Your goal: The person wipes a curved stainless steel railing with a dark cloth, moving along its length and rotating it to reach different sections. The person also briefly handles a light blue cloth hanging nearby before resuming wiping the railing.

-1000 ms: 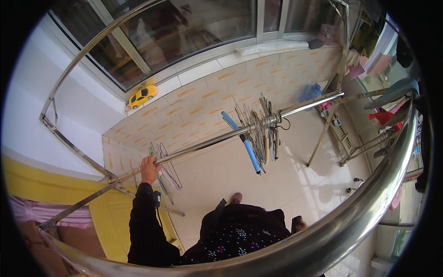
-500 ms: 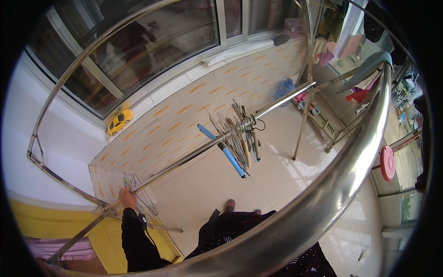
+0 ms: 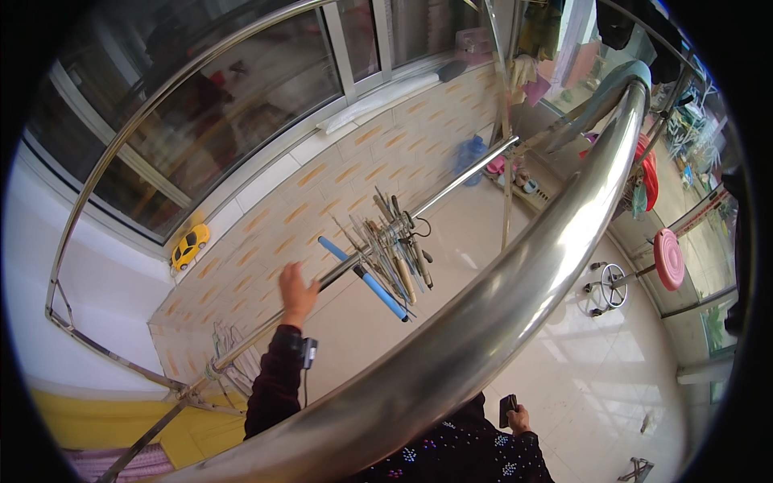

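Observation:
My left hand [image 3: 296, 295] is raised beside the metal drying bar [image 3: 332, 274], its fingers apart with nothing in them. Just right of it, a bunch of hangers [image 3: 394, 253] crowds together on the bar, one of them with blue padded arms [image 3: 380, 295]. Thin wire hangers [image 3: 229, 354] hang farther left, close to the bar's left end. Low in the view, my right hand [image 3: 520, 419] is closed around a small dark flat object [image 3: 506, 410]; its kind is unclear.
A thick shiny metal tube [image 3: 483, 338] curves across the foreground. On the window ledge sit a yellow toy car [image 3: 190, 246] and a white wrapped bundle [image 3: 378, 98]. To the right stand a pink round stool [image 3: 670, 259] and, by the wall, a blue water bottle [image 3: 473, 150].
My left hand has left the wire hangers at the bar's left end and moved right toward the bunch. My right hand with the dark object has come into view, and the view has shifted.

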The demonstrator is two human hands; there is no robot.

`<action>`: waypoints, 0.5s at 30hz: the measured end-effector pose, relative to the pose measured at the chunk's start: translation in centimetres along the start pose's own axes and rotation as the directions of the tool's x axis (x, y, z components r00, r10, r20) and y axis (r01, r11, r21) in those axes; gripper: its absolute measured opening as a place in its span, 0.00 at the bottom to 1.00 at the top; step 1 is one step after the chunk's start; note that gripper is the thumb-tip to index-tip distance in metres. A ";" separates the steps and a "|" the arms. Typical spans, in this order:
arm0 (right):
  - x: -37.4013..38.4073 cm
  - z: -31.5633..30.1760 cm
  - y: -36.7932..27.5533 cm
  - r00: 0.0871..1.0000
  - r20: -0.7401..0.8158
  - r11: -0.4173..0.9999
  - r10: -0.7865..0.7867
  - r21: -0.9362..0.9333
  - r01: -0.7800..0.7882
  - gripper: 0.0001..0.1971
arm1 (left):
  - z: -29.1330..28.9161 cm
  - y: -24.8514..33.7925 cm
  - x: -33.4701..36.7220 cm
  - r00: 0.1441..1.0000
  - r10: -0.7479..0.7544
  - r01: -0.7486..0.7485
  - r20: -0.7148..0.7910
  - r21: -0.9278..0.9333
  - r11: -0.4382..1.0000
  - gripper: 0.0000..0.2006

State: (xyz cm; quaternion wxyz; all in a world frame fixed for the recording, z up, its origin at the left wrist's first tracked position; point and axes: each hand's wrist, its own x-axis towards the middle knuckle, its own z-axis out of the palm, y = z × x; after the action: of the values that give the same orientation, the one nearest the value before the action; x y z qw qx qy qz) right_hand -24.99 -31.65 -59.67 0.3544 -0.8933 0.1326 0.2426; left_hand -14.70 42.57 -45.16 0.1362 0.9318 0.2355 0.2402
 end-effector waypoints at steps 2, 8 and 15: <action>-0.9 -0.3 0.9 0.999 0.010 0.995 -0.040 -0.087 0.041 0.15 | 3.0 6.2 2.7 0.985 0.148 -0.134 0.085 -0.152 0.979 0.32; -5.4 -1.0 0.9 0.980 -0.111 0.986 0.168 0.027 -0.166 0.15 | 8.1 19.8 8.3 0.931 0.319 -0.308 0.180 -0.086 0.948 0.44; -10.5 0.8 3.6 0.945 -0.211 0.968 0.249 0.014 -0.252 0.14 | 15.0 23.4 10.8 0.915 0.236 -0.243 0.328 -0.020 0.970 0.50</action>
State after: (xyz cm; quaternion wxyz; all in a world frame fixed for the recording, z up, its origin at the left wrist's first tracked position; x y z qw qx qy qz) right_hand -35.66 -32.95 -56.66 0.2989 -0.8921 0.2804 0.1902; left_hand 10.09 26.00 -45.15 0.1334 0.9818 0.0963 0.0944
